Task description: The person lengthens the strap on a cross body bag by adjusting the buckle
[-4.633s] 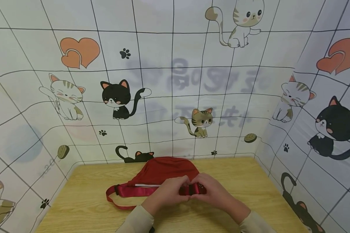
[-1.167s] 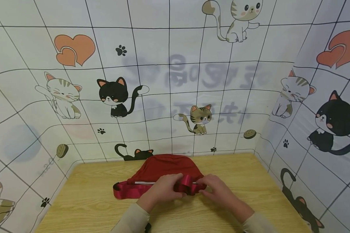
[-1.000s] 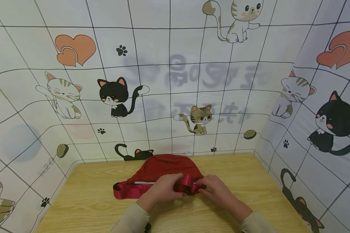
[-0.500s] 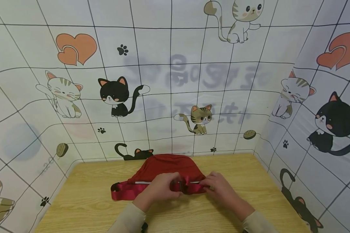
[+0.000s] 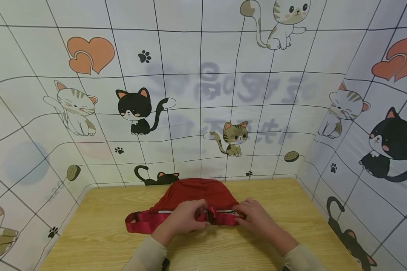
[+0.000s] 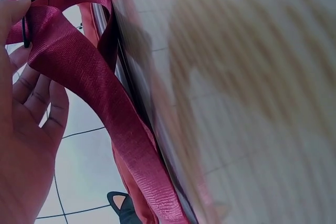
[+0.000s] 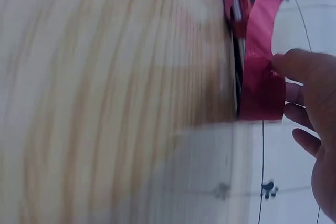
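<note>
A red waist bag (image 5: 198,194) lies at the back of the table, its crimson strap (image 5: 144,223) running along the front of it. My left hand (image 5: 181,217) pinches the strap at a black slider buckle (image 6: 25,27), between thumb and fingertips. In the left wrist view the strap bends up into a loop beyond the slider. My right hand (image 5: 257,217) pinches the strap close to the bag's right end, thumb on the near side. The right wrist view shows the strap (image 7: 262,77) folding back at these fingertips (image 7: 283,64). A silvery zip (image 5: 164,212) shows above the strap.
The wooden table (image 5: 98,210) meets a white cloth backdrop (image 5: 203,113) printed with cats and grid lines at its back and sides. A small black object (image 5: 165,263) shows beside the left sleeve at the near edge.
The hands have moved a little apart, the left one leftward. The raised strap loop between them has become smaller and lower, and more of the zip shows near the right hand.
</note>
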`<state>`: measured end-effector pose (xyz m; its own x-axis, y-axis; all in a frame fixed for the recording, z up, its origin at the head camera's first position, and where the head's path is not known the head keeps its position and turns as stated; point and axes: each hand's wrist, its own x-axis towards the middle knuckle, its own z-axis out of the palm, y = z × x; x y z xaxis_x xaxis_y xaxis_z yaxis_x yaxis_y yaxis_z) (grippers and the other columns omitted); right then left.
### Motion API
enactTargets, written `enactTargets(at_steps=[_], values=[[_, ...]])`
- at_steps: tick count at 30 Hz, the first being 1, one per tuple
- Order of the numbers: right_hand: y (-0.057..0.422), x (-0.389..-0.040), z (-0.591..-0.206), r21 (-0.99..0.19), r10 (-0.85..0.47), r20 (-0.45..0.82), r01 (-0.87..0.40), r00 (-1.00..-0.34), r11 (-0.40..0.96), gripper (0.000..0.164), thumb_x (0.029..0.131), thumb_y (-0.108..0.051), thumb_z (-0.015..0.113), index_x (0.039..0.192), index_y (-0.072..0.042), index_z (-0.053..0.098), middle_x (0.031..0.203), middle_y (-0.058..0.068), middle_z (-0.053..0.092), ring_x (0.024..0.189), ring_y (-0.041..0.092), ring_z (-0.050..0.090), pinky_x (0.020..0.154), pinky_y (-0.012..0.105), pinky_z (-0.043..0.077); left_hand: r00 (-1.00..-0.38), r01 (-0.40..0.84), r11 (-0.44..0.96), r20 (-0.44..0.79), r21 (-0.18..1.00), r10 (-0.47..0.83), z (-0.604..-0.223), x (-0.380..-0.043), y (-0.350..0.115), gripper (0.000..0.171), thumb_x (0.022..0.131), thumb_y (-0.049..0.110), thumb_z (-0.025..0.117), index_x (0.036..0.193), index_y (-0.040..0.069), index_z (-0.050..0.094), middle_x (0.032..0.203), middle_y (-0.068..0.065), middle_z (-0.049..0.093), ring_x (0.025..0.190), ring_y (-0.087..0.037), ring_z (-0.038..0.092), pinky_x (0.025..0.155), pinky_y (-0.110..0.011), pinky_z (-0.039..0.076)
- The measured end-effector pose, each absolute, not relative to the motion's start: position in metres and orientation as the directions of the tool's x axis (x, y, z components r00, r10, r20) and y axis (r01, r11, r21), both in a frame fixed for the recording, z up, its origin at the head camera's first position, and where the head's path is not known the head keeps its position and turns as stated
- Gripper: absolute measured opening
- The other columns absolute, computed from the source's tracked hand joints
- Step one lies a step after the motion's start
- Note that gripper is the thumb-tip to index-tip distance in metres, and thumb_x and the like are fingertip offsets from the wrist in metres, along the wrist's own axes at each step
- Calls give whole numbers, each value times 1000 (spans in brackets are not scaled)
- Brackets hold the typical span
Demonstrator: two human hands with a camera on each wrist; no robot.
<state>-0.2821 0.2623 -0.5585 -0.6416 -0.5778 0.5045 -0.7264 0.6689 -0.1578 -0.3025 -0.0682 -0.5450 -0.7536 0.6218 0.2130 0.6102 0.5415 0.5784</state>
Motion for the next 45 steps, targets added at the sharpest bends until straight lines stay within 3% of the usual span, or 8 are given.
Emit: enactTargets(at_steps=[7,10,14,21,26,34,41,45], values=[[230,-276,-554,-446,-526,335,-624,-782,642,29,104,-21,81,131,-17,74,122,-7,75,112,16,70,95,43,60,-743,622,532,218,574,633,-544,-302,-68,34,91,35,92,113,38,65,91,19,64,84,-4,60,73,-26,52],[222,-276,-553,-522,-503,276,-567,-819,637,25,104,-19,81,128,-20,75,120,-9,75,108,12,71,91,39,61,-741,625,529,222,574,634,-545,-304,-68,35,91,34,91,112,39,65,90,19,64,84,-4,60,73,-26,52],[220,-276,-555,-528,-491,257,-547,-832,650,21,104,-15,80,123,-24,78,116,-13,76,103,8,69,88,37,59,-741,624,528,220,577,635,-546,-304,-68,35,91,35,92,112,39,64,91,19,64,83,-4,60,72,-27,53],[232,-274,-555,-477,-493,335,-596,-803,646,31,104,-12,79,130,-28,80,118,-16,77,103,6,70,88,37,60,-735,639,529,241,558,634,-543,-304,-68,34,89,35,93,109,36,65,88,19,63,81,-3,60,71,-26,52],[244,-273,-551,-382,-485,380,-611,-788,693,27,100,-8,82,123,-23,82,108,-9,78,97,10,73,84,39,61,-731,647,528,252,551,634,-540,-303,-69,34,88,33,93,107,33,65,90,20,64,80,0,61,72,-26,53],[262,-272,-541,-271,-496,359,-597,-791,755,23,97,-5,83,115,-18,82,92,-11,69,84,10,65,76,38,58,-748,631,553,236,544,621,-536,-304,-72,31,88,35,91,103,34,63,94,19,65,84,-2,60,75,-28,52],[269,-277,-543,-121,-566,425,-664,-707,738,27,89,3,88,111,-11,82,86,-6,67,78,16,61,73,39,57,-738,654,559,267,509,620,-536,-303,-72,32,87,35,91,100,35,61,95,20,63,84,-3,59,74,-28,51],[268,-278,-543,-80,-576,413,-658,-705,749,26,88,2,89,109,-12,82,86,-5,70,77,16,58,71,38,55,-736,656,557,271,509,620,-539,-303,-72,32,88,35,90,101,36,61,95,21,62,85,-3,59,75,-28,51]])
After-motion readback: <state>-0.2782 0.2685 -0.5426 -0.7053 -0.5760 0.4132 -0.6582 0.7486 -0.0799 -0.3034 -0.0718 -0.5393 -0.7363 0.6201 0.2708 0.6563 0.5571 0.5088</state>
